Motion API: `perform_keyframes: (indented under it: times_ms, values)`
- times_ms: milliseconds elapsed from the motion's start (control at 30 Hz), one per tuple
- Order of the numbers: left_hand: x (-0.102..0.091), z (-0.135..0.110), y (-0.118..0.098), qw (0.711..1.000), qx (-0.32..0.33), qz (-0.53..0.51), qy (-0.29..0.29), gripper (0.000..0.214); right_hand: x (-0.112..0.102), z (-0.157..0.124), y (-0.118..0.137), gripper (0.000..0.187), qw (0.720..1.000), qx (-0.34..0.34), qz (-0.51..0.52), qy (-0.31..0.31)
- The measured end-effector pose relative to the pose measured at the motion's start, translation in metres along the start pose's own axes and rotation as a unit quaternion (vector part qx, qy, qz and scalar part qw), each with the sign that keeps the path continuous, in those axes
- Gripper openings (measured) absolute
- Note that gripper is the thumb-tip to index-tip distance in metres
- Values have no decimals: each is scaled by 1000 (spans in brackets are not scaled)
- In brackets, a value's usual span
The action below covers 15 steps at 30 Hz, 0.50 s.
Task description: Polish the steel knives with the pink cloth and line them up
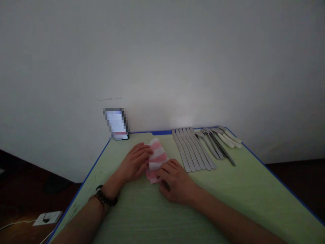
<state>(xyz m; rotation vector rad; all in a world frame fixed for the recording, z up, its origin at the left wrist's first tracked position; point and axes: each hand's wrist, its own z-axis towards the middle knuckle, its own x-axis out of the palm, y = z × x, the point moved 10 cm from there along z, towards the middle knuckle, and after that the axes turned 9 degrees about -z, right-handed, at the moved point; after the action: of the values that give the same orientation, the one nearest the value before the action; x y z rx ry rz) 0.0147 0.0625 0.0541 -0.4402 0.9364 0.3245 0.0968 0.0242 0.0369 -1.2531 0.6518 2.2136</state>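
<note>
A small pink-and-white striped cloth (156,154) lies folded on the light green table, between my two hands. My left hand (136,162) rests along the cloth's left side, its bent fingers over the edge and the thumb lower down. On the opposite side my right hand (176,181) has its fingers curled on the lower right edge of the cloth. The fingertips partly cover the cloth. To the right of the cloth, several flat silver utensils (194,149) lie side by side in a slanting row; I cannot tell their exact kind.
Right of the row lie loose spoons and forks (212,145), with several white-handled pieces (227,139) farther right. A phone (117,123) leans on the wall at the table's back left corner. The table (243,193) has a blue edge. On the floor at left is a white power strip (47,218).
</note>
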Motion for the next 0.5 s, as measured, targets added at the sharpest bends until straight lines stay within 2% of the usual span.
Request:
perform_keyframes:
  times_ms: [100, 233, 367, 433, 500]
  values:
    - [6, 0, 6, 999, -37, -29, 23, 12, -2, -1, -6, 13, 1000, 19, 22, 5]
    - [15, -1, 18, 994, -99, 4, 43, 20, -4, -2, -16, 17, 998, 55, 10, 27]
    - [21, -2, 20, 993, -106, 1, 58, 23, 2, -2, -16, 22, 996, 46, -10, 75]
    - [20, -4, 26, 991, -125, -25, 43, 23, 6, -2, -12, 19, 995, 30, -28, 93]
    - [15, -9, 43, 982, -185, -41, 5, 24, 9, -2, -11, 13, 993, 19, -56, 97]
